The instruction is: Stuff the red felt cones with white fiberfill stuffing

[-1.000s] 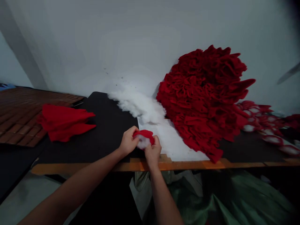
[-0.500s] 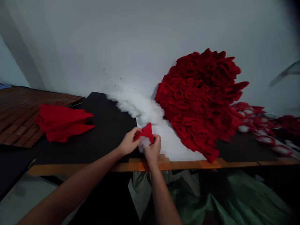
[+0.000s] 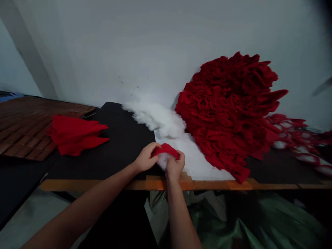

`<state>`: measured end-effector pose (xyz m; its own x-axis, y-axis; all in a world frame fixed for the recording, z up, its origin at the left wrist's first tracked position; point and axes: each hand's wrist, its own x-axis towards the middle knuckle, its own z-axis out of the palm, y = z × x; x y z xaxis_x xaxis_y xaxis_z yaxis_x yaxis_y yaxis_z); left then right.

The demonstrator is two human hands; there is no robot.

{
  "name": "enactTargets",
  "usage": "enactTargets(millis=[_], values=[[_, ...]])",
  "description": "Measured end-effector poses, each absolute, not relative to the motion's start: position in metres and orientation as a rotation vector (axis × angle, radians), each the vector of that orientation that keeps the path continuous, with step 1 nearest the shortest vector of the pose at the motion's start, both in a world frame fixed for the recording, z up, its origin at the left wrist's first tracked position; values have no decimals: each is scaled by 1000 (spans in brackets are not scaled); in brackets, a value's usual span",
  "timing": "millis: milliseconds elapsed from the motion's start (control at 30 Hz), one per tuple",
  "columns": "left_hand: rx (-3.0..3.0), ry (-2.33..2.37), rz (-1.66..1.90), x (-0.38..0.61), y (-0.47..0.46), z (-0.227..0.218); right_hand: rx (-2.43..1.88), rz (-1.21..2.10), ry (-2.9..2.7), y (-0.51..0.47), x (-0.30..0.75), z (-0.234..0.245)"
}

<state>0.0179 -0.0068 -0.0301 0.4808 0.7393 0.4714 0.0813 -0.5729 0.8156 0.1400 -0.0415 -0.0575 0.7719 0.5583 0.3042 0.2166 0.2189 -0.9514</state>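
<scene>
Left hand (image 3: 146, 158), right hand (image 3: 175, 168) pinch soft red fabric (image 3: 166, 149) around fluffy white stuffing (image 3: 163, 161).

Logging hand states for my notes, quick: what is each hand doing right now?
Left hand: closed, holding the edge of the soft red fabric piece.
Right hand: closed, holding the same piece, with white fluffy stuffing showing beneath the fabric.

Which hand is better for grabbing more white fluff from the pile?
Probably the right hand: it is nearer the fluff, by the white paper, while the left hand is over the black mat. Both hold the red cloth.
</scene>
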Motion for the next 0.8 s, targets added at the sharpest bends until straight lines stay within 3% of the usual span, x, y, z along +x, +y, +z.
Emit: enactTargets(millis=[133, 400, 600, 800], values=[[2125, 528, 1059, 18, -12, -29, -1372, 340, -608, -41, 140, -53], [2325, 667, 1015, 16, -7, -36, -1330, 580, -562, -50, 125, -43], [2105, 852, 1270, 15, 2, -35, -1027, 915, -725, -61, 122, -30], [2117, 664, 1225, 17, -6, -34, -1286, 445, -733, -52, 124, -45]])
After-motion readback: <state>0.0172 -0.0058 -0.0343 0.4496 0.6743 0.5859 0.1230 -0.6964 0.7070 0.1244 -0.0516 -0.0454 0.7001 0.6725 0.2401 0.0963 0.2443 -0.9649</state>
